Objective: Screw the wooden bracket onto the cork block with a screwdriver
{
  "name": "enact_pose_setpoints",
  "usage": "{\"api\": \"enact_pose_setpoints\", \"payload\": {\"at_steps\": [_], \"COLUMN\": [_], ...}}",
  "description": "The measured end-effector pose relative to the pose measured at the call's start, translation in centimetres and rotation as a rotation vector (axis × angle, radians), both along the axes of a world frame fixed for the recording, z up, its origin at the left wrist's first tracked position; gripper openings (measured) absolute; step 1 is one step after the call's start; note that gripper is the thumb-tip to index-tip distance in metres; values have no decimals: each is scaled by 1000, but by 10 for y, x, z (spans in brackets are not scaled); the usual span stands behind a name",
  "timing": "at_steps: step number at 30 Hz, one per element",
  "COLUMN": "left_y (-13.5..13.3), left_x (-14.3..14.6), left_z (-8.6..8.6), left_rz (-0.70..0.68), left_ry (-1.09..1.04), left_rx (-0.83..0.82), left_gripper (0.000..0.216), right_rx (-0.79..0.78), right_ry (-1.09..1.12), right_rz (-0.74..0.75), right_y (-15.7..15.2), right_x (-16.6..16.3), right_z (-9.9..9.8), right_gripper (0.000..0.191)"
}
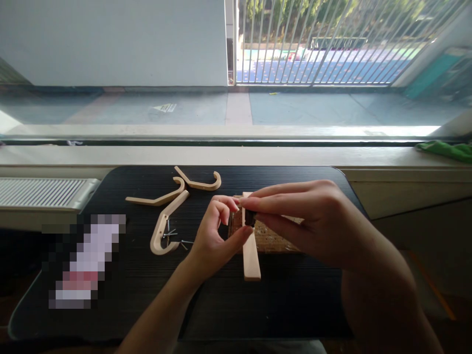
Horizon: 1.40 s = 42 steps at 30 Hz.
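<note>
On the black table (221, 309), across the brown block (275, 238): a pale wooden strip (252, 260) is lying lengthwise, its squarish near end reaching past the block.
Dark piece: a small dark object (250, 218) is sitting over the strip, mostly hidden by fingers.
Right hand (319, 211): fingertips are pinching the dark piece from the far side.
Left hand (214, 236): it is curving around, thumb tip at the piece's lower end; I cannot tell whether it is gripping.
Wooden hooks: three smooth, pale ones, (210, 186), (157, 200) and (158, 231), are lying to the left, the nearest showing small holes.
Screws (170, 234): several are lying loose beside that nearest hook.
Pixelated item (86, 260): it is resting near the left edge, its markings unreadable.
Room: bare black surface is stretching from the strip's end to the near edge; the far edge is running close to the windowsill (206, 156).
Sign outside (165, 107): it is showing through the glass, too small to read.
</note>
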State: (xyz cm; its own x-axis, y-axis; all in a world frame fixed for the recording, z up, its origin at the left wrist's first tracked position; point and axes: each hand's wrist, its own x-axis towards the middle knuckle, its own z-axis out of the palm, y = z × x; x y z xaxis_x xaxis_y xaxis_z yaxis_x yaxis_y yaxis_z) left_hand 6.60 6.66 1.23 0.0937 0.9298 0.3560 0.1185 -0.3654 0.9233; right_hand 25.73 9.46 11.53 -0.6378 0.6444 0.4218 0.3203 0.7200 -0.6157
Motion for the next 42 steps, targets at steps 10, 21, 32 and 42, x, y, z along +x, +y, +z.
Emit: {"api": "enact_pose_setpoints", "payload": {"at_steps": [10, 21, 32, 42], "left_y": [4, 4, 0, 1], "left_x": [-6, -1, 3, 4], "left_z": [-4, 3, 7, 7], "left_rz": [-51, -63, -37, -19], "left_ry": [47, 118, 124, 101], "left_rx": [91, 206, 106, 108], "left_gripper": [25, 16, 15, 17], "right_rx": [72, 118, 166, 128], "right_ry": [-25, -44, -38, -41], "right_rz": [-11, -57, -107, -74], "right_y": [0, 0, 3, 2], "right_x": [-1, -5, -9, -2], "right_z": [0, -5, -10, -5], "right_gripper": [22, 11, 11, 18]}}
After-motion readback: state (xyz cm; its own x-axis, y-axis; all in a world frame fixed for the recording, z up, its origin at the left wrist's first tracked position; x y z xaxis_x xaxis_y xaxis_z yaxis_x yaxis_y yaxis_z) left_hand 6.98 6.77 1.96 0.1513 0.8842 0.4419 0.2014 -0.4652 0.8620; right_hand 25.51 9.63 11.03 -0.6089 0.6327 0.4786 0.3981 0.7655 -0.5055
